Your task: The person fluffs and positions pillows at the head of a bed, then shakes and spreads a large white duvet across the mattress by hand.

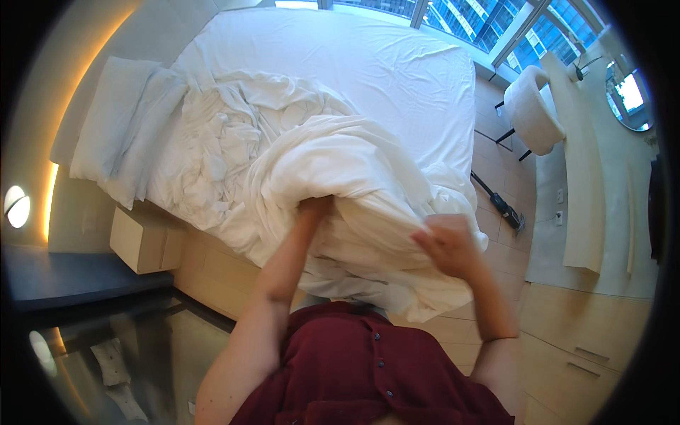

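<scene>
A bulky white duvet lies bunched over the near side of the bed, its near edge hanging toward my body. My left hand reaches in under a raised fold of it, and the cloth hides the fingers. At the duvet's right side, my right hand is closed in a fist on the cloth, slightly blurred. Beneath and beyond spreads a white fitted sheet with shallow wrinkles. More crumpled white bedding is heaped left of the duvet, beside the white pillows at the headboard.
A pale nightstand juts out at the near left. On the floor right of the bed lies a black stick vacuum. Past it stand a white chair and a long pale desk. Drawers line the near right.
</scene>
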The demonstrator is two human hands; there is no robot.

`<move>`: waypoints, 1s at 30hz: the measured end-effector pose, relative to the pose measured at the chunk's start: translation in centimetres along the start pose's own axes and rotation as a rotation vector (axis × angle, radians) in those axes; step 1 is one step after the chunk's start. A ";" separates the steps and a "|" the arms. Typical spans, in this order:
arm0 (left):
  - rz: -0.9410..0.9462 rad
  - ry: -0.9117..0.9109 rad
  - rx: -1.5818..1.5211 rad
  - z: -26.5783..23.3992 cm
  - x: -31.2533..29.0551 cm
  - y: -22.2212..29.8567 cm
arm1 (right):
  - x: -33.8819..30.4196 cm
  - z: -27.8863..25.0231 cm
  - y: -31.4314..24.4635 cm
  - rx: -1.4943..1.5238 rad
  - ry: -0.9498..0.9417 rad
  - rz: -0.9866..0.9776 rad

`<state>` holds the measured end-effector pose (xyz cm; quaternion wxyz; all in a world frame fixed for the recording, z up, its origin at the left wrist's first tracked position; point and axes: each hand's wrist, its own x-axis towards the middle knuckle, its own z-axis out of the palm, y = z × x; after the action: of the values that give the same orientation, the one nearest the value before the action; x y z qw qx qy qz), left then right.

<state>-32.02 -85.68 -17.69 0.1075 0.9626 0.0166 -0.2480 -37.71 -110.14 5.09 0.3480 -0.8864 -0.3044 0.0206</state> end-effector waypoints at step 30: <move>0.491 0.820 -0.208 -20.1 -5.3 -11.3 | 13.7 21.8 -0.3 -0.195 0.284 -0.037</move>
<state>-28.11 -70.22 -0.25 0.2428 0.9407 -0.1452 0.1873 -32.14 -89.17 -8.81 0.3000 -0.9043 -0.2690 -0.1407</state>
